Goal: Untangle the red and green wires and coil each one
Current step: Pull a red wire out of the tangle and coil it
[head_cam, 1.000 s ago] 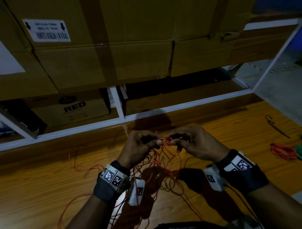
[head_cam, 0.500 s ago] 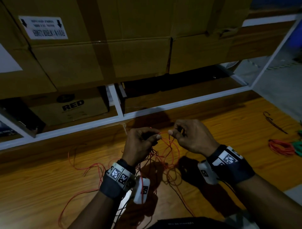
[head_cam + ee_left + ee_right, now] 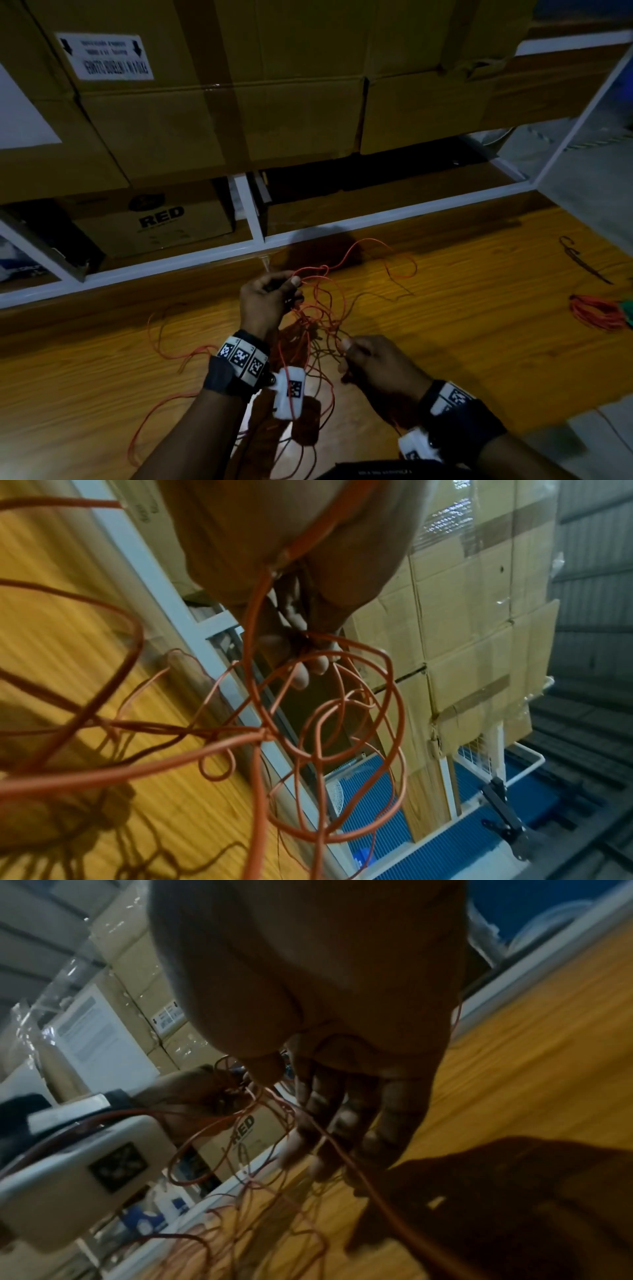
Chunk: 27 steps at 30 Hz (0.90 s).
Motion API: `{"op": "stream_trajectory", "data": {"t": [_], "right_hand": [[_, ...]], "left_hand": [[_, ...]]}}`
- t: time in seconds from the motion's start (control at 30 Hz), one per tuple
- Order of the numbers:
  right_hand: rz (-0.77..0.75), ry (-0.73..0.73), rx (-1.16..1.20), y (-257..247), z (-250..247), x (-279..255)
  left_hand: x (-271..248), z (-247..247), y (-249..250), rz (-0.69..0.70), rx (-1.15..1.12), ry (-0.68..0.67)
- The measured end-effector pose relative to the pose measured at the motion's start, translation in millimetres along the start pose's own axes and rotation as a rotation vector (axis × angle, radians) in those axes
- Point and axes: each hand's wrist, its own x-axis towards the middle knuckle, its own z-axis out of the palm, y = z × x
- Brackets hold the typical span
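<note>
Red wire (image 3: 320, 310) tangle hangs between both hands above the wooden surface (image 3: 479, 342), loose loops trailing onto it. Left hand (image 3: 265, 303) grip pinches strands at the top; right hand (image 3: 375, 365) grip pinches a lower strand. Coiled red bundle (image 3: 597, 311) lies at far right.

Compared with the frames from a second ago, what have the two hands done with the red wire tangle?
The right hand has pulled back toward the person, away from the left hand, drawing a red wire strand out of the tangle; a loop now stretches out over the wooden table. The left hand keeps its pinch on the tangle. The coiled red bundle at the far right has not moved.
</note>
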Motion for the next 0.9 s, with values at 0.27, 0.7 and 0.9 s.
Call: {"op": "stream_trajectory", "data": {"t": [0.27, 0.7, 0.9], "right_hand": [[-0.196, -0.060, -0.415, -33, -48, -4], [-0.261, 0.321, -0.554, -58, -101, -24], [-0.260, 0.285, -0.482, -76, -73, -16]], "left_hand": [[18, -28, 7, -0.059, 0.002, 0.176], [19, -38, 5, -0.107, 0.173, 0.161], [-29, -11, 36, 0.603, 0.829, 0.145]]}}
